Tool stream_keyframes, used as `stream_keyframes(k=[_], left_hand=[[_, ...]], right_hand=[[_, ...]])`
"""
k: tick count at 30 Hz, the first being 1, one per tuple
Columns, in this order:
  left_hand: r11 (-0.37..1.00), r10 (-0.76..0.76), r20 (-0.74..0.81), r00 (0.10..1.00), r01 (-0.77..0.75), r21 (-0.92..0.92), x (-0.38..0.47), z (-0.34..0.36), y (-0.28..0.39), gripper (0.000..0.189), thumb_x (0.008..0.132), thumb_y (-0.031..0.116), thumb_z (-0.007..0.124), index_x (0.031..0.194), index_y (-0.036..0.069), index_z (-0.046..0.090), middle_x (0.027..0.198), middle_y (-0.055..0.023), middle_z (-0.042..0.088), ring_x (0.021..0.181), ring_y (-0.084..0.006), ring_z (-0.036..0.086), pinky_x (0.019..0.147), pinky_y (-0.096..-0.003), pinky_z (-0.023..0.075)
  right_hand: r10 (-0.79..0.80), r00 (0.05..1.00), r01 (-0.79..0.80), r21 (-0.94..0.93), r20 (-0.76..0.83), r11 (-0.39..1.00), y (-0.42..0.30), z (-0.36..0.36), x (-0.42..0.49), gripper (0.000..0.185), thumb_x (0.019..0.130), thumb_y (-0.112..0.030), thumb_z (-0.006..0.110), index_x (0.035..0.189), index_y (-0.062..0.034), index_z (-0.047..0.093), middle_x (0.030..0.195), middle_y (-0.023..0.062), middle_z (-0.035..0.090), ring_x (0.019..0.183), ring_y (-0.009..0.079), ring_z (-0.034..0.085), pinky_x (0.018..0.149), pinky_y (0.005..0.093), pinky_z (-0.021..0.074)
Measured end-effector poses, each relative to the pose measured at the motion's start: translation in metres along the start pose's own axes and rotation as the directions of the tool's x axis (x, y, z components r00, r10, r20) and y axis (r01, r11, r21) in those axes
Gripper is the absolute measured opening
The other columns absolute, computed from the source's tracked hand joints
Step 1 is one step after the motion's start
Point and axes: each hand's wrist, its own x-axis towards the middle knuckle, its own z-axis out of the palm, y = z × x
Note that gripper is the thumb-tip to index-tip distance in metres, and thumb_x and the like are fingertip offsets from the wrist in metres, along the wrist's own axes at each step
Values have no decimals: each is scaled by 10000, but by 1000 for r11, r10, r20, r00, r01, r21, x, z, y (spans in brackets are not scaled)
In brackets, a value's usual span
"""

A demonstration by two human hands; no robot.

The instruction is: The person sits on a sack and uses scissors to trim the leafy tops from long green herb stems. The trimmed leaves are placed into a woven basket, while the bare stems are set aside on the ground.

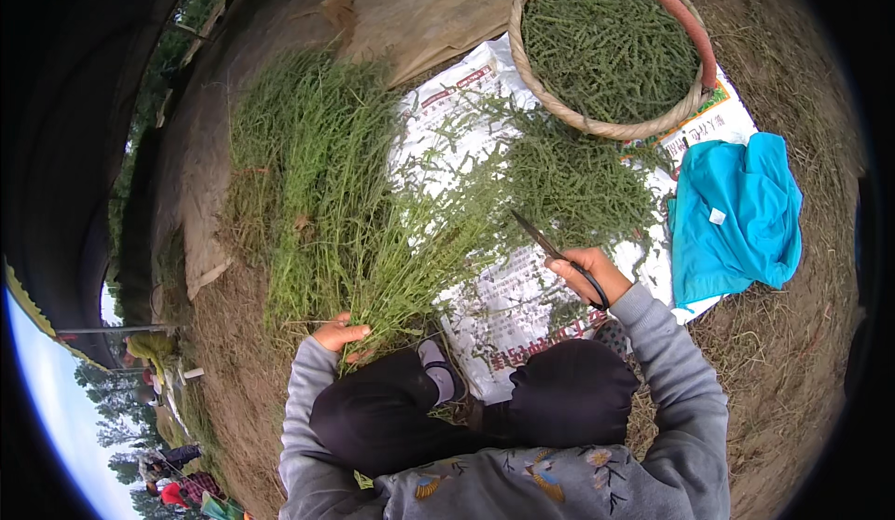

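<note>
My left hand (344, 334) grips the stem ends of a bunch of leafy green stalks (419, 254), whose tips fan out to the upper right. In my right hand (591, 275) is a pair of scissors (537, 233) with black handles, the blades pointing up and left towards those tips. I cannot tell whether the blades are parted. A heap of cut green seed heads (580, 177) lies just beyond the scissors on a white printed plastic sack (482, 310). Left of the sack stretches a large pile of uncut stalks (314, 184).
A round woven basket (535, 79) with a pink-wrapped handle holds cut tops beyond the heap. A turquoise cloth (738, 219) lies on the sack's right side. Dry straw (776, 352) covers the ground. Other people (185, 485) are far off at lower left.
</note>
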Motion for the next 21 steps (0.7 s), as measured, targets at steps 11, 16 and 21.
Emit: stream_keyframes(k=[11,16,21], left_hand=[[989,-135,-21,991,136,66,-15,16,22,1197,683,266,895,1475,-126,88,1343,-225,486,1246,-308,454,868,-418,482],[999,-24,-54,998,23,-34,7,-9,-18,958,729,207,863,1404,-90,252,1127,-171,593,1006,-257,566,632,-373,444],[979,38,-48,998,-47,-197,8,-16,-35,676,778,105,810,1277,-57,384,945,-133,682,797,-209,638,386,-320,435]], right_hand=[[-103,993,63,506,51,860,28,-3,15,246,1028,-261,488,1023,-56,623,684,-9,571,556,84,565,525,241,487],[239,963,-270,443,126,855,77,19,7,338,1010,-385,520,967,-73,642,652,14,603,502,91,579,464,251,504],[173,978,-207,425,116,881,90,52,13,269,988,-289,565,1034,-34,636,730,54,635,593,140,627,530,283,526]])
